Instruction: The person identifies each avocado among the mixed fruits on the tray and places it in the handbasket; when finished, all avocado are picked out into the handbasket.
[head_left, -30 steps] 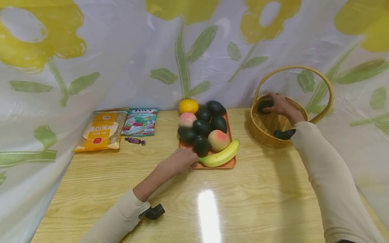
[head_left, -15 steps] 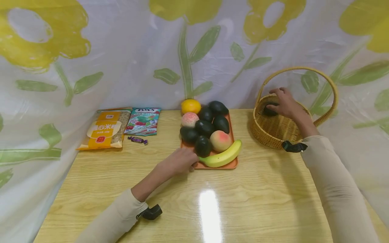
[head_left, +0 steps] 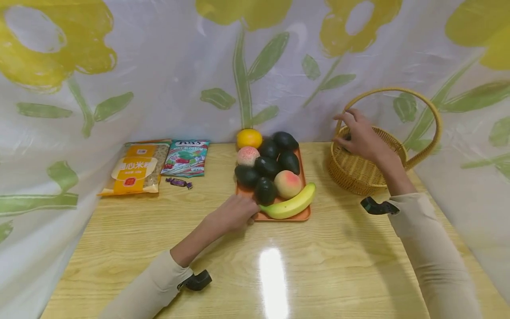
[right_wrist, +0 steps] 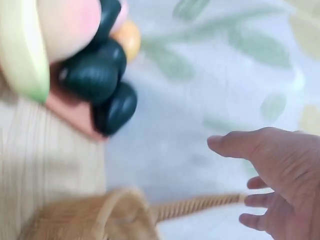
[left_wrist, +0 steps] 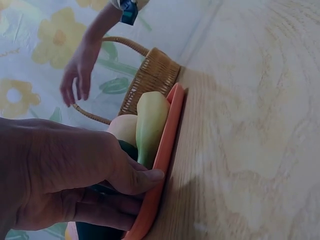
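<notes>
My left hand (head_left: pixel 235 213) pinches the near left edge of the orange tray (left_wrist: pixel 172 125), thumb outside the rim and fingers inside. On the tray lie several dark green avocados (head_left: pixel 266 167), a banana (head_left: pixel 290 207) along the front, a peach (head_left: pixel 287 184), a speckled pink fruit (head_left: pixel 248 156) and a yellow-orange fruit (head_left: pixel 249 138). Over the left side of the wicker basket (head_left: pixel 352 177) is my right hand (head_left: pixel 360 139), fingers spread and holding nothing in the right wrist view. A dark avocado (head_left: pixel 347 136) inside the basket is mostly hidden behind that hand.
Left of the tray lie an orange snack bag (head_left: pixel 133 170), a green candy bag (head_left: pixel 186 158) and a purple wrapped candy (head_left: pixel 179 182). The basket's tall handle (head_left: pixel 434 117) arches beside my right hand. A flowered curtain (head_left: pixel 167 88) borders the table's back.
My right hand has let go of the avocado inside the basket, risen and moved left toward the basket's left rim. My left hand has stayed on the tray.
</notes>
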{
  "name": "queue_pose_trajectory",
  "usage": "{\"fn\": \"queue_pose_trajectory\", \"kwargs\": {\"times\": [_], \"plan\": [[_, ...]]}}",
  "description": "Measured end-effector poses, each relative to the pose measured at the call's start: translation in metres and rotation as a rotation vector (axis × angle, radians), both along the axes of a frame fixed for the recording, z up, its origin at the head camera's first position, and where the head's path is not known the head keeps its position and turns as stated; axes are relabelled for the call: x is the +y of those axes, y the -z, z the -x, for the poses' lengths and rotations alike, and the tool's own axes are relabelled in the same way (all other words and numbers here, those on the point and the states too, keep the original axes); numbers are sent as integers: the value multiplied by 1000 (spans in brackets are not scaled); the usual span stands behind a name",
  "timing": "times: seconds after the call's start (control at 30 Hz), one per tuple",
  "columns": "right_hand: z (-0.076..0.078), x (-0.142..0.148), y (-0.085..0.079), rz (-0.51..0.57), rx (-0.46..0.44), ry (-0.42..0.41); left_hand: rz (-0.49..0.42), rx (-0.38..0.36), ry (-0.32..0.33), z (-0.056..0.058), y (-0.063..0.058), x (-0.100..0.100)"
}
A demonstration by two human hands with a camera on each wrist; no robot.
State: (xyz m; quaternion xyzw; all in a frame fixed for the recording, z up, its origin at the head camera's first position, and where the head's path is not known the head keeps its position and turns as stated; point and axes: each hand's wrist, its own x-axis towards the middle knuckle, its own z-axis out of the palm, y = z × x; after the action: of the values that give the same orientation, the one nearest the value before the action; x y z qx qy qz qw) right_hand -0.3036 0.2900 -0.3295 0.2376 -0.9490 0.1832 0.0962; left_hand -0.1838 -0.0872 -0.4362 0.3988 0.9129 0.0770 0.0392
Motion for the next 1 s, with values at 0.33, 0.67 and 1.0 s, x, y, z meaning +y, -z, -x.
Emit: {"fn": "queue_pose_trajectory", "kwargs": {"times": [0.33, 0.67, 1.0], "plan": [[-34, -52, -17, 73, 47, -169, 33, 37, -10, -1, 4, 4], [-62, -91, 7, 83, 70, -357, 66, 144, 8, 0, 8, 2], [-74, -126, 40, 26, -30, -499, 69, 94, 7, 1, 5, 1]]}}
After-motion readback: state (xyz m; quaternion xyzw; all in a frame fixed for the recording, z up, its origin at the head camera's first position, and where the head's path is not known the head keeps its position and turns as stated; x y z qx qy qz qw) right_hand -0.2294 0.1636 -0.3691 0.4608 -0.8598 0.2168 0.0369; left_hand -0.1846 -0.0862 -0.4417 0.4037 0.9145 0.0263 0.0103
